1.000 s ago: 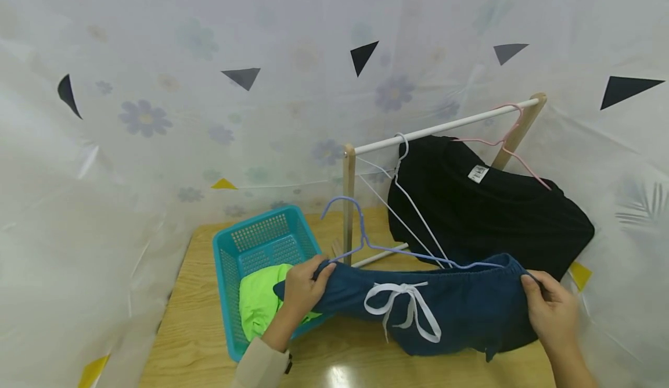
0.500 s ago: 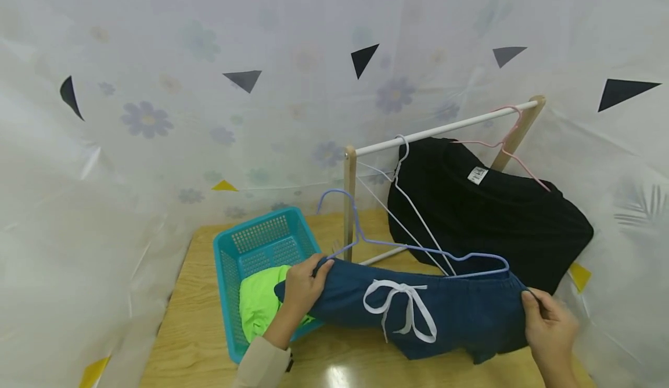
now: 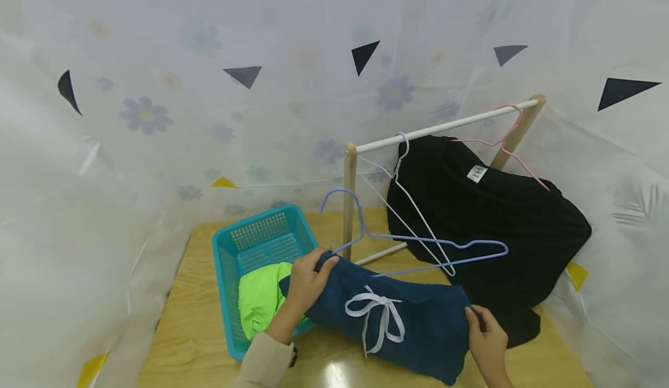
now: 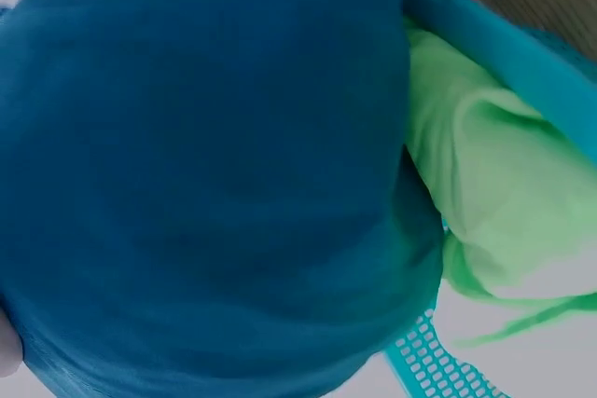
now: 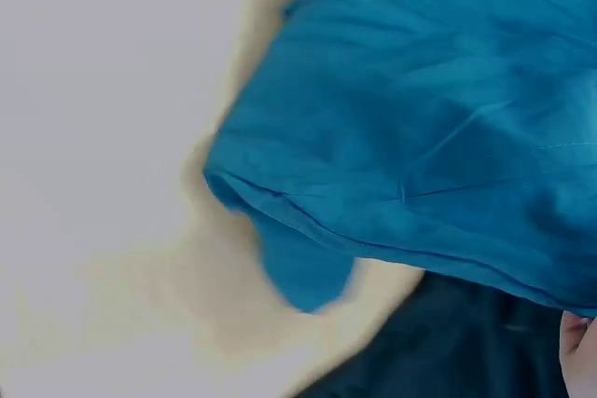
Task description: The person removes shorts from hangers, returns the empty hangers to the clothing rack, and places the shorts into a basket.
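Dark blue shorts (image 3: 413, 324) with a tied white drawstring (image 3: 384, 312) are stretched between both hands. My left hand (image 3: 308, 280) grips the left end of the waistband, right where a periwinkle hanger (image 3: 444, 239) enters it. The hanger's hook points up, and its right end sticks out above the waistband, apart from the cloth. With thumb and fingers, my right hand (image 3: 488, 338) pinches the right end of the waistband. Shorts fabric (image 4: 205, 165) fills most of the left wrist view. In the right wrist view, a leg of the shorts (image 5: 401, 137) hangs down, with fingers (image 5: 578, 351) at the edge.
Left of the shorts stands a teal basket (image 3: 222, 283) holding a bright green garment (image 3: 261, 298). Behind is a rack with a white bar (image 3: 444, 126). A white hanger (image 3: 418, 208) and a black garment (image 3: 481, 219) on a pink hanger (image 3: 514, 153) hang there.
My right hand has moved left and down with its end of the waistband. The hanger's right end, first inside the waistband, now stands outside above it. The left hand barely moved.
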Demonstrator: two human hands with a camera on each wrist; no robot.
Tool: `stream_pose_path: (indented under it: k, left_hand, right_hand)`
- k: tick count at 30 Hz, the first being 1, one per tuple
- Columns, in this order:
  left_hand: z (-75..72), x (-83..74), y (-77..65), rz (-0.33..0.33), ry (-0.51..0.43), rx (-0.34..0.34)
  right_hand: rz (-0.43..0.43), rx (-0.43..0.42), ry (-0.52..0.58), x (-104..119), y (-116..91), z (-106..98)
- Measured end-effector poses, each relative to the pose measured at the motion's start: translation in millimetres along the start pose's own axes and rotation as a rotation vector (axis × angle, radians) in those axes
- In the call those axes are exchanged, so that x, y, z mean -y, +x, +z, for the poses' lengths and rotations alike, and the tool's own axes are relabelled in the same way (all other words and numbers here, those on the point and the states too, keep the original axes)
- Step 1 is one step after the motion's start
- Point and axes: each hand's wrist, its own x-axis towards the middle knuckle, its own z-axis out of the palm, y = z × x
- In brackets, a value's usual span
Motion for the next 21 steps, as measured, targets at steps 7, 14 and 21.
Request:
stream_pose_path:
  k: [7,14,21]
  left_hand:
    - [5.5,-7.9,1.1,0.023,-0.009,0.041]
    - [8.0,-10.1,-4.7,0.067,-0.029,0.155]
    - [9.9,-11.2,-5.8,0.105,0.016,0.201]
  right_hand:
    - [0.178,0.285,-0.104,-14.4,-14.9,23.5]
    - [0.366,0.905,-0.085,-30.9,-8.1,15.8]
    - [0.176,0.245,0.355,-68.9,29.4,-8.3]
